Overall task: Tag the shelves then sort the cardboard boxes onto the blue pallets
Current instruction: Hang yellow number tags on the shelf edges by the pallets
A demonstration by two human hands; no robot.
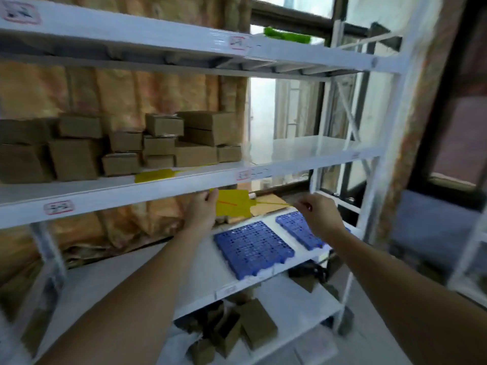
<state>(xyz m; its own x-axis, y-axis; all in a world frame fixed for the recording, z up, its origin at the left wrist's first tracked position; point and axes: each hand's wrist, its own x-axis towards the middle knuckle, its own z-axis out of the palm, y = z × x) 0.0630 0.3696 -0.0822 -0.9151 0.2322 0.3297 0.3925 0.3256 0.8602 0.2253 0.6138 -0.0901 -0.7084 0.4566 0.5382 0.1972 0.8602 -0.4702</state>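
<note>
My left hand pinches the left edge of a yellow tag just under the front beam of the middle shelf. My right hand pinches the end of the tag's thin yellow strap, which runs to the right from the tag. A second yellow tag lies on the middle shelf's front edge. Several cardboard boxes are stacked on that shelf. Two blue pallets lie on the shelf below.
A white metal rack with red-framed labels on its beams. More brown boxes lie on the lowest shelf. A flat piece of cardboard lies behind the pallets. A green item sits on the top shelf. A window is behind the rack.
</note>
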